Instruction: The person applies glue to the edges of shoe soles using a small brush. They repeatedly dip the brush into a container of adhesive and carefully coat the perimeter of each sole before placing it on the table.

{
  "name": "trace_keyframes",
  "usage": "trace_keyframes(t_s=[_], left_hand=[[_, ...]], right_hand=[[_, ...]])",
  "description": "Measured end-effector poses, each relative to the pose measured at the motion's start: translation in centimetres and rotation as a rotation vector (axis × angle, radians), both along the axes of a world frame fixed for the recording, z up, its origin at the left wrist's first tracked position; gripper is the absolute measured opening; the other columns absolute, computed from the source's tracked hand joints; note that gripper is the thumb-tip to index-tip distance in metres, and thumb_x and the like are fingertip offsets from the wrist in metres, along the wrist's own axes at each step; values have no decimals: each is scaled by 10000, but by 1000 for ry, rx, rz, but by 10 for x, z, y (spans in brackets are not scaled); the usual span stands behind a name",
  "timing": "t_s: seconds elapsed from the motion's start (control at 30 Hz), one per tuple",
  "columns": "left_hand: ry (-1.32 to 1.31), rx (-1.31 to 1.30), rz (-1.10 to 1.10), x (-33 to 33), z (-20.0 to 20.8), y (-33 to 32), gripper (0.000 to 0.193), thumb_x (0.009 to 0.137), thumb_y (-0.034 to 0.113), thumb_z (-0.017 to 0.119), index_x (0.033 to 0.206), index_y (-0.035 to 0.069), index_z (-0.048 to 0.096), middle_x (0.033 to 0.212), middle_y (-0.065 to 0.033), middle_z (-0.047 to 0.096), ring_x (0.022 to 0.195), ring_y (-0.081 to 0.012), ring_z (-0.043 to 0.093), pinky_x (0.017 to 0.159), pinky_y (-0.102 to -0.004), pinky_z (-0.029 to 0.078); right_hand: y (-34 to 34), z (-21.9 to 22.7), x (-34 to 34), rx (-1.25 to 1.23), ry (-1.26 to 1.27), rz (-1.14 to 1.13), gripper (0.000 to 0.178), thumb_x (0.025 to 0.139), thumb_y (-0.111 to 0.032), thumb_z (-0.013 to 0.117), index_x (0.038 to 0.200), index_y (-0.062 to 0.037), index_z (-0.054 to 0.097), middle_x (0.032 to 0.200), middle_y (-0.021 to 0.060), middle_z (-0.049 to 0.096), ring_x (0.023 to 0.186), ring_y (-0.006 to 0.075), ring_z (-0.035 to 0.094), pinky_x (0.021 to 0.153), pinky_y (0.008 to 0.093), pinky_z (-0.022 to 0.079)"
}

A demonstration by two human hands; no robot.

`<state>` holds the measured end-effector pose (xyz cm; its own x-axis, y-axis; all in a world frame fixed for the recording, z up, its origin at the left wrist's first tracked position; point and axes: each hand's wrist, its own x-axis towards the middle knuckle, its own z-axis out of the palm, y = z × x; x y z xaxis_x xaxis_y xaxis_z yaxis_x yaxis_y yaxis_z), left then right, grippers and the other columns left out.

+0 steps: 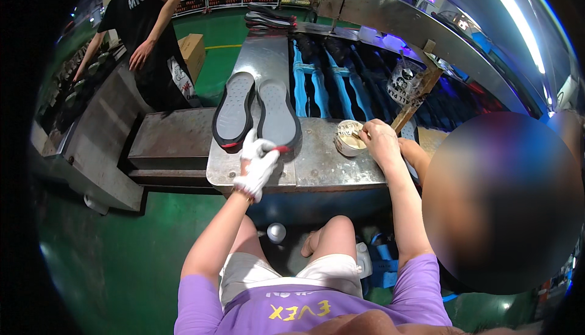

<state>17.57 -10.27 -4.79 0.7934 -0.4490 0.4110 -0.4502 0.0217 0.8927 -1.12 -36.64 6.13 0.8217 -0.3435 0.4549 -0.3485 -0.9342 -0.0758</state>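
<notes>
Two shoe soles lie side by side on the metal bench, grey inside with black rims and red at the near ends: the left sole (234, 108) and the right sole (277, 111). My left hand (258, 158), in a white glove, pinches the near red end of the right sole. A white paper cup (350, 146) with cream-coloured contents stands to the right. Over its rim, the bare fingers of my right hand (382, 142) are closed on a thin handle reaching into the cup; its lower end is hidden.
Beyond the metal bench (332, 167), blue and black straps (314, 85) run along a conveyor. Dark soles (268, 18) are stacked at the bench's far end. A co-worker's arm (415, 155) is close on my right; another person (146, 36) stands far left. A wooden post (414, 106) rises beside the cup.
</notes>
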Motion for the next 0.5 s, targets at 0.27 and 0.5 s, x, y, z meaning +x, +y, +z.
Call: trace_keyframes(t_s=[0.27, 0.5], left_hand=[[182, -311, 142, -37, 10, 79, 194, 829, 79, 661, 1014, 25, 649, 895, -38, 625, 872, -128, 578, 826, -273, 488], [962, -34, -150, -25, 55, 49, 207, 871, 273, 698, 964, 88, 698, 835, -44, 639, 634, -172, 574, 563, -289, 462]], right_hand=[[4, -20, 3, -163, -205, 172, 136, 839, -121, 678, 911, -9, 654, 1063, 121, 657, 994, 325, 627, 844, 423, 520], [10, -26, -17, -155, -211, 154, 111, 822, -66, 696, 894, -8, 635, 1079, 139, 634, 983, 335, 618, 844, 415, 516]])
